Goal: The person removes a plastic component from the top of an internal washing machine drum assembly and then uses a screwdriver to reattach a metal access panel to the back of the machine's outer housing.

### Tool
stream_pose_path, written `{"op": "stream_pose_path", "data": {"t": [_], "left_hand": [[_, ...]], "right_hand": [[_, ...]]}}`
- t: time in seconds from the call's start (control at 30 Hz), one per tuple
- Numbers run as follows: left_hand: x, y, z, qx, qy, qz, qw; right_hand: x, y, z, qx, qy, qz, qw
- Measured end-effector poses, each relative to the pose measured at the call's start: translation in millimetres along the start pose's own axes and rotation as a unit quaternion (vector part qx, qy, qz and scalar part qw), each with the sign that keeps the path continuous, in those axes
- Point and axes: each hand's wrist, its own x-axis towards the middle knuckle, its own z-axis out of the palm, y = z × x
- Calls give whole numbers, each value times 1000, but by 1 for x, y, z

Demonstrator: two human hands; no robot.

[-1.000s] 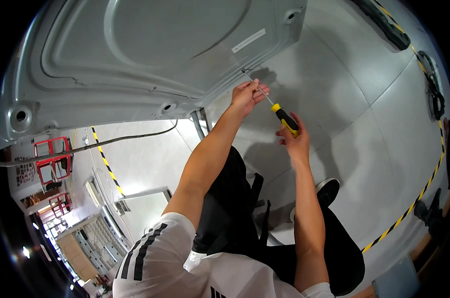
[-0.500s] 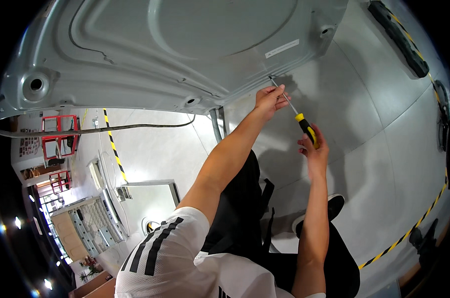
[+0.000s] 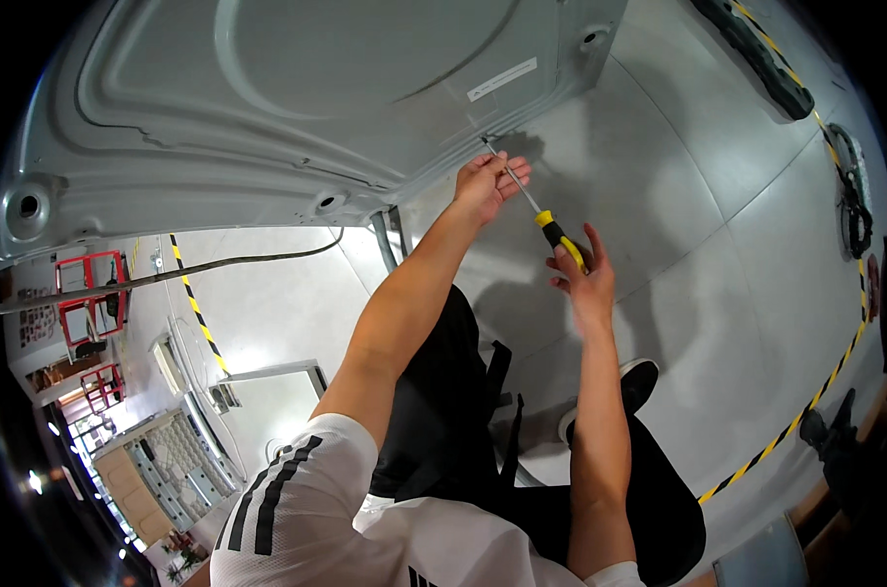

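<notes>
A screwdriver (image 3: 552,231) with a yellow and black handle and a thin metal shaft slants from my right hand up to the grey metal panel (image 3: 365,108). Its tip meets a small dark spot at the panel's lower edge. My left hand (image 3: 483,186) pinches the shaft close to the tip, the other fingers spread loosely. At the handle's butt end, my right hand (image 3: 586,282) holds on with its thumb and some fingers, while one finger points up off the handle. The palm side partly hides the handle's end.
A hose (image 3: 199,267) runs under the panel, and a grey leg (image 3: 383,243) stands beneath it. Yellow-black tape (image 3: 815,406) marks the floor. Dark long parts (image 3: 756,59) lie at the far right. A white appliance casing (image 3: 267,396) and red racks (image 3: 91,293) are at left.
The whole view has shifted, so panel and hands sit farther left. One finger of my right hand has lifted and straightened off the handle. The screwdriver's tip stays at the same spot on the panel.
</notes>
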Motion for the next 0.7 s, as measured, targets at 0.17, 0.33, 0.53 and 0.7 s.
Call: {"op": "stream_pose_path", "data": {"t": [0.17,0.33,0.53,0.7], "left_hand": [[6,-1,-12,-108,-72,-17,991],[11,0,-13,-81,12,-30,996],[11,-4,-14,-48,52,15,997],[11,0,-16,-80,20,12,997]], "right_hand": [[4,4,-18,203,-111,224,947],[2,11,-6,-9,-11,30,999],[-3,-3,4,89,63,89,990],[6,12,-9,87,-9,141,986]]}}
